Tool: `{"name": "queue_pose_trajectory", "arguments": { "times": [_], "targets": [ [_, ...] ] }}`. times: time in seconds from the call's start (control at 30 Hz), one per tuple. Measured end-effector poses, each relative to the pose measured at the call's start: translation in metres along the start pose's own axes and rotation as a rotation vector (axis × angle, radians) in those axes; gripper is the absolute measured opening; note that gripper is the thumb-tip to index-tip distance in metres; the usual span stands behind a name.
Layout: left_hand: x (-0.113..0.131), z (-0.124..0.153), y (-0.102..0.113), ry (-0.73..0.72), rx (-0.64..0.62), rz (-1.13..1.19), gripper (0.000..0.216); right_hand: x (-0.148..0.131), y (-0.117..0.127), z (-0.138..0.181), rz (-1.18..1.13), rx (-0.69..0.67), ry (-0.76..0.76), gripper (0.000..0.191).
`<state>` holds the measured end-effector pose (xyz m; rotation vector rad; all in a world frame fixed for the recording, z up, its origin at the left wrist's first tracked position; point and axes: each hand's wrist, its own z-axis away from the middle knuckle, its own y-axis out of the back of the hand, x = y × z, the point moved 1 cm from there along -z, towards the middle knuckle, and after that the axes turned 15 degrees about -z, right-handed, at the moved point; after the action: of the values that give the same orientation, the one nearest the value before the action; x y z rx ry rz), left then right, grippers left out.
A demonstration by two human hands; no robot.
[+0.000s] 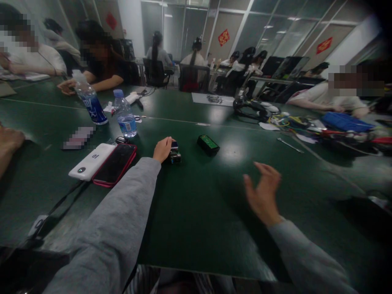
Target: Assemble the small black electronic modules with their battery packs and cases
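My left hand (163, 150) is closed around the left side of a small electronic module (175, 157), which rests on the dark green table. The hand hides part of the module, and its details are too small to tell. Just to the right lies a black box with a green circuit board (208, 143) showing in its top, touched by neither hand. My right hand (263, 194) hovers over the right part of the table, thumb and fingers apart, holding nothing.
A white power bank (93, 160) and a phone in a red case (115, 163) lie left of my left hand. Behind them stand two water bottles, (126, 116) the smaller one nearer. A wrench (290, 145) and tangled cables (294, 122) lie at right. People sit around the table.
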<state>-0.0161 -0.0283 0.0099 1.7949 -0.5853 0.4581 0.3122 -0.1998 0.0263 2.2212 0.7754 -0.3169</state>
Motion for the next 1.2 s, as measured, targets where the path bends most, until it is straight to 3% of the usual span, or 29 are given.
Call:
{"name": "queue_pose_trajectory", "arguments": {
  "times": [0.17, 0.27, 0.43, 0.57, 0.7, 0.77, 0.9, 1.03, 1.2],
  "targets": [
    [0.017, 0.010, 0.000, -0.086, 0.074, -0.074, 0.063, -0.086, -0.107, -0.031, -0.236, -0.358, 0.147, 0.060],
    [0.018, 0.009, -0.002, -0.103, 0.049, 0.019, 0.063, -0.100, -0.143, -0.048, -0.338, -0.403, 0.131, 0.049],
    [0.003, -0.002, -0.007, 0.061, 0.067, 0.245, 0.063, -0.075, -0.142, -0.057, -0.572, -0.308, -0.075, 0.039],
    [-0.005, -0.008, -0.010, 0.157, 0.045, 0.348, 0.062, -0.066, -0.140, -0.057, -0.553, -0.247, -0.268, 0.038],
    [-0.004, -0.008, -0.010, 0.131, 0.030, 0.345, 0.058, -0.073, -0.142, -0.056, -0.482, -0.240, -0.137, 0.050],
    [-0.004, -0.008, -0.010, 0.132, 0.027, 0.349, 0.057, -0.076, -0.141, -0.056, -0.517, -0.277, -0.094, 0.048],
    [-0.006, -0.009, -0.012, 0.119, 0.029, 0.359, 0.056, -0.072, -0.140, -0.058, -0.635, -0.242, -0.204, 0.038],
    [-0.009, -0.010, -0.012, 0.119, 0.033, 0.384, 0.055, -0.065, -0.141, -0.061, -0.558, -0.189, -0.308, 0.044],
    [-0.008, -0.009, -0.011, 0.112, 0.031, 0.397, 0.054, -0.064, -0.146, -0.061, -0.506, -0.128, -0.234, 0.059]
  ]
}}
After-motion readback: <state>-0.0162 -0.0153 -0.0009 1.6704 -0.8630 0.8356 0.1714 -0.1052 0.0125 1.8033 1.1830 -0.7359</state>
